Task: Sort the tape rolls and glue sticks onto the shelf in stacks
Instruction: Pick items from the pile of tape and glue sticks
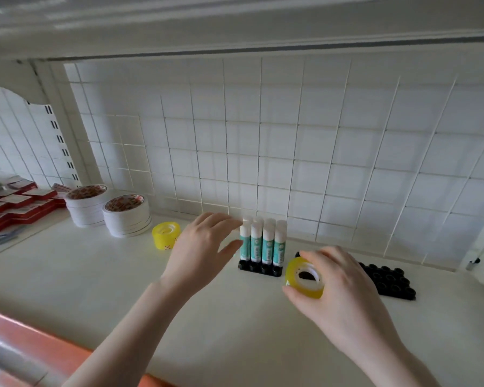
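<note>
Right hand [344, 286] grips yellow tape roll [305, 277] by its rim, above the shelf [123, 289]. Judged light, rigid, slick; rim pinch suits. Left hand [204, 247] open beside glue sticks [263, 244].

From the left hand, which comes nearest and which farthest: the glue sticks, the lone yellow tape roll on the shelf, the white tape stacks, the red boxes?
Measured from the left hand:
1. Glue sticks, just right of its fingertips.
2. Lone yellow tape roll, just left of it.
3. White tape stacks, farther left.
4. Red boxes, far left.
</note>
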{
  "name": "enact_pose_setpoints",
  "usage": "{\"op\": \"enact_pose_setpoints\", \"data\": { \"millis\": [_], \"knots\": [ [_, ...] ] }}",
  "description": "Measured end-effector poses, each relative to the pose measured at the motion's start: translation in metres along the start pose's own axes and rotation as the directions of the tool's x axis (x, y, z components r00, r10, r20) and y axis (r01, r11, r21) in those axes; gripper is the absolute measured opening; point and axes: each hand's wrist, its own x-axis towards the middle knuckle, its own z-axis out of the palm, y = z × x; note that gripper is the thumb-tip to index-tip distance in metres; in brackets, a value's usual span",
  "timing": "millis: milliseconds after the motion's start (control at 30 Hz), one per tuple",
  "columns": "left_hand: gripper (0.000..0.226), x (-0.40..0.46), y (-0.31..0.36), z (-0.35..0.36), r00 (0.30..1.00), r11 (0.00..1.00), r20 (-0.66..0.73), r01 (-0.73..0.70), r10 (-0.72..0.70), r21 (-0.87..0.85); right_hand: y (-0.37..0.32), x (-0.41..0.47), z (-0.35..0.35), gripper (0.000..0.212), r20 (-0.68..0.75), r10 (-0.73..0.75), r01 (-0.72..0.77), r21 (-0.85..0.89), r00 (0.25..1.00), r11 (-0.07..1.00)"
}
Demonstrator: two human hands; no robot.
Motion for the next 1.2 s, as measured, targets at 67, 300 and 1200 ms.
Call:
{"op": "enact_pose_setpoints", "data": {
  "millis": [67, 300, 1200],
  "knots": [
    [0.029, -0.014, -0.02, -0.015, 0.999, 0.999, -0.029, 0.045, -0.045, 0.016, -0.015, 0.006, 0.007, 0.048, 0.008, -0.022, 0.022, 0.0, 1.0, 1.0],
    [0.027, -0.054, -0.096, -0.055, 0.993, 0.991, 0.003, 0.119, -0.119, 0.061, -0.077, 0.03, 0.048, 0.046, 0.019, -0.029, 0.028, 0.02, 0.999, 0.999],
    [0.031, -0.083, -0.164, -0.039, 0.968, 0.948, 0.173, 0.22, -0.183, -0.228, -0.119, 0.111, 0.136, 0.064, 0.333, 0.114, -0.131, 0.03, 0.936, 0.991]
  ]
}}
